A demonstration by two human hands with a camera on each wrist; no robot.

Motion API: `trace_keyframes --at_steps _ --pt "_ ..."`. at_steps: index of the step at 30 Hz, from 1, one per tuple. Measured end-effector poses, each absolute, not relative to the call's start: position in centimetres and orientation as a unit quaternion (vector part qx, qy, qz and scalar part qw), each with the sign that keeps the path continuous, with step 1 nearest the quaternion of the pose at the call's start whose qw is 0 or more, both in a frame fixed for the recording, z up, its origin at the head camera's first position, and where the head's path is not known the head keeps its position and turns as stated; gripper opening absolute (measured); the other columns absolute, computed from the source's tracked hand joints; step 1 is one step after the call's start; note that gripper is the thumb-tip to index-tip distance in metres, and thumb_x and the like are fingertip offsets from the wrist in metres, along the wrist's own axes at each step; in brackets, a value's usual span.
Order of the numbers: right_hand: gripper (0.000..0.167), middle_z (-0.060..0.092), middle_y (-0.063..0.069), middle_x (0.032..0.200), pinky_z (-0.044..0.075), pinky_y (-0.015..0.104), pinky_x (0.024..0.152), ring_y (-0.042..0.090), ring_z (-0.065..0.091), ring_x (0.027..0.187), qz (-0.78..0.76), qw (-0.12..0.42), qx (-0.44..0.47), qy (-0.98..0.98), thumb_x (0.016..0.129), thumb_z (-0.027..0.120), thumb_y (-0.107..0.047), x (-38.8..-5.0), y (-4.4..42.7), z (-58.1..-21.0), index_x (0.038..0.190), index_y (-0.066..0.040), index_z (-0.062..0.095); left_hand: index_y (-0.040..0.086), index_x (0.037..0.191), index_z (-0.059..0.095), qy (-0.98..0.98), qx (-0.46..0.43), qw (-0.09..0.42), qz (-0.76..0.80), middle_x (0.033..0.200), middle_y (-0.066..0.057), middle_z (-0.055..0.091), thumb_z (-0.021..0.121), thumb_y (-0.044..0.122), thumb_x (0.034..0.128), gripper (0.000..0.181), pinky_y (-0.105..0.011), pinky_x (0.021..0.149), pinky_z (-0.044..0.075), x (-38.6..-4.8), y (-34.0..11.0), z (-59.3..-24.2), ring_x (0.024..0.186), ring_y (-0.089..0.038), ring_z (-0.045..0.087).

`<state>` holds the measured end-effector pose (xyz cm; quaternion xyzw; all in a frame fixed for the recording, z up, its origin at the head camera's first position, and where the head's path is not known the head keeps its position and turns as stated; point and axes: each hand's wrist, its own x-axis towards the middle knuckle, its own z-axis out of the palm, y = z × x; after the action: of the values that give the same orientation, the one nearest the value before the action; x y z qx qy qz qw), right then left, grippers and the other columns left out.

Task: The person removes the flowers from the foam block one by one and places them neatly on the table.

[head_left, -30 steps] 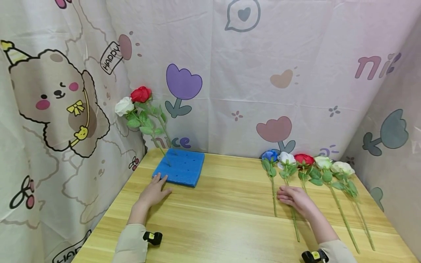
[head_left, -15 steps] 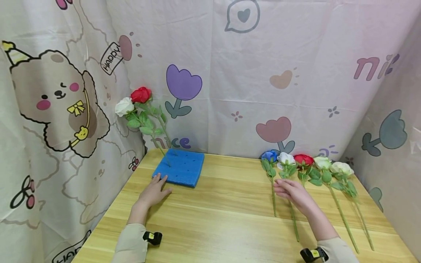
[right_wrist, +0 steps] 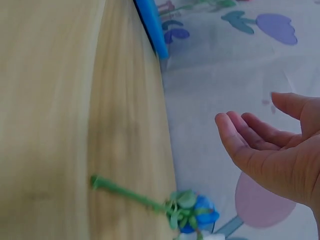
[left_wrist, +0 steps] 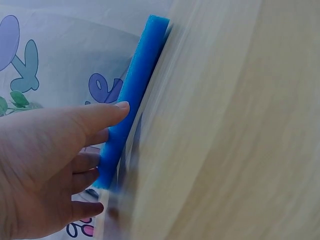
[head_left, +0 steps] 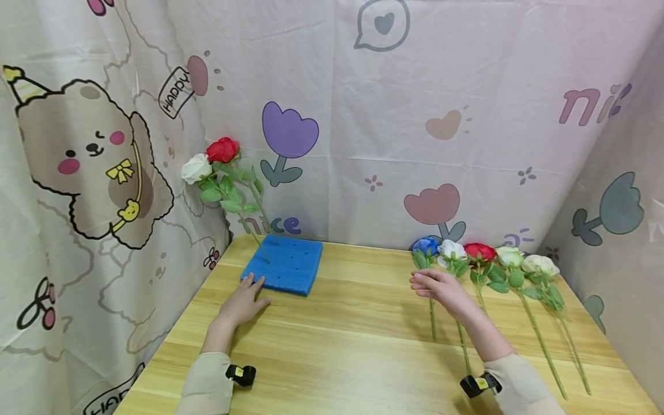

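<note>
My left hand (head_left: 242,304) rests with spread fingers at the near left corner of a blue foam block (head_left: 290,268). In the left wrist view its thumb and fingers lie at the block's edge. A white rose (head_left: 196,168) and a red rose (head_left: 222,150) stand in the foam, leaning left. My right hand (head_left: 441,290), holding nothing, hovers over the stem of a blue rose (head_left: 426,246). Its fingers are loosely bent and apart from the thumb in the right wrist view. The blue rose lies on the table beneath, partly hidden by the hand.
Beside the blue rose lie a white rose (head_left: 452,251), a red rose (head_left: 479,252) and two pale roses, one greenish (head_left: 510,257) and one cream (head_left: 541,265). The wooden table (head_left: 337,346) meets printed cloth walls (head_left: 363,104) at the back and sides.
My right hand has moved left and away from me, from over the white rose's stem to over the blue rose's stem. The left hand and the foam block stay put.
</note>
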<state>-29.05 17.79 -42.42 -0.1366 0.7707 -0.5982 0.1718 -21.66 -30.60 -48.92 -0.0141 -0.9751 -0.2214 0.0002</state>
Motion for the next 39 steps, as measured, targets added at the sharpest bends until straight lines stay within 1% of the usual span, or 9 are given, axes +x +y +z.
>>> trace_keyframes --at_steps 3,6,14,21,24,28,30,37,39 --pt "0.055 0.055 0.028 0.133 0.055 0.025 0.092 0.019 0.065 0.110 -0.591 0.173 -0.153 0.773 0.103 0.050 -0.027 -29.4 16.6 -42.1 0.139 0.014 0.041 0.000 0.151 0.032 -0.976 -0.013 -0.001 -0.218 0.157 -0.034 0.015 0.056 0.035 0.0984 0.068 -0.065 0.114 0.024 -21.7 -30.5 -48.9 0.145 -0.052 0.014" --pt "0.051 0.055 0.030 0.133 0.056 0.026 0.091 0.029 0.063 0.115 -0.581 0.167 -0.164 0.779 0.102 0.051 -0.025 -29.7 15.3 -41.9 0.137 0.012 0.045 0.001 0.151 0.032 -0.976 -0.011 -0.005 -0.216 0.158 -0.033 0.015 0.055 0.036 0.0986 0.068 -0.065 0.115 0.023 -21.7 -30.5 -48.7 0.145 -0.051 0.015" --pt "0.044 0.061 0.029 0.127 0.057 0.030 0.091 0.036 0.063 0.115 -0.562 0.164 -0.200 0.786 0.101 0.052 -0.019 -30.5 11.6 -41.8 0.133 0.011 0.051 0.002 0.151 0.034 -0.976 -0.006 -0.016 -0.216 0.157 -0.032 0.017 0.054 0.041 0.0985 0.068 -0.065 0.115 0.024 -21.6 -30.2 -48.0 0.145 -0.050 0.017" --pt "0.041 0.063 0.025 0.125 0.057 0.034 0.092 0.035 0.064 0.115 -0.559 0.166 -0.218 0.783 0.100 0.055 -0.020 -31.0 7.8 -42.1 0.130 0.007 0.057 0.004 0.151 0.034 -0.977 -0.004 -0.018 -0.214 0.158 -0.031 0.018 0.053 0.041 0.0991 0.067 -0.065 0.114 0.025 -21.7 -30.3 -48.0 0.146 -0.049 0.018" --pt "0.039 0.064 0.025 0.124 0.056 0.039 0.093 0.037 0.063 0.115 -0.558 0.168 -0.231 0.779 0.099 0.056 -0.019 -30.9 6.2 -41.7 0.128 0.007 0.058 0.004 0.151 0.034 -0.977 -0.002 -0.018 -0.213 0.158 -0.030 0.018 0.053 0.041 0.0993 0.066 -0.064 0.114 0.024 -21.8 -30.4 -48.0 0.146 -0.049 0.018" --pt "0.037 0.066 0.023 0.121 0.056 0.040 0.093 0.035 0.065 0.112 -0.547 0.163 -0.247 0.783 0.099 0.058 -0.020 -31.3 4.0 -41.9 0.126 0.004 0.061 0.004 0.151 0.035 -0.978 -0.001 -0.019 -0.209 0.158 -0.030 0.018 0.053 0.041 0.0992 0.066 -0.064 0.115 0.025 -21.9 -30.5 -48.1 0.146 -0.049 0.018" --pt "0.035 0.067 0.020 0.119 0.057 0.038 0.092 0.031 0.066 0.110 -0.542 0.161 -0.249 0.786 0.098 0.058 -0.021 -31.7 2.9 -42.5 0.125 0.000 0.062 0.004 0.151 0.035 -0.978 0.000 -0.019 -0.207 0.158 -0.030 0.018 0.053 0.041 0.0991 0.066 -0.064 0.114 0.025 -21.9 -30.5 -48.1 0.146 -0.049 0.018" --pt "0.032 0.067 0.023 0.117 0.057 0.040 0.091 0.037 0.065 0.108 -0.542 0.161 -0.257 0.784 0.098 0.059 -0.021 -32.1 -1.0 -43.2 0.120 0.000 0.065 0.004 0.151 0.034 -0.978 0.002 -0.017 -0.209 0.158 -0.030 0.018 0.054 0.039 0.0992 0.065 -0.064 0.114 0.026 -21.8 -30.5 -48.1 0.145 -0.049 0.018" --pt "0.031 0.067 0.023 0.117 0.056 0.043 0.093 0.037 0.065 0.109 -0.542 0.163 -0.261 0.782 0.098 0.060 -0.022 -32.2 -2.0 -43.4 0.119 -0.001 0.066 0.004 0.151 0.035 -0.978 0.003 -0.015 -0.209 0.158 -0.030 0.018 0.054 0.038 0.0991 0.065 -0.065 0.113 0.026 -21.8 -30.5 -48.1 0.145 -0.049 0.019"
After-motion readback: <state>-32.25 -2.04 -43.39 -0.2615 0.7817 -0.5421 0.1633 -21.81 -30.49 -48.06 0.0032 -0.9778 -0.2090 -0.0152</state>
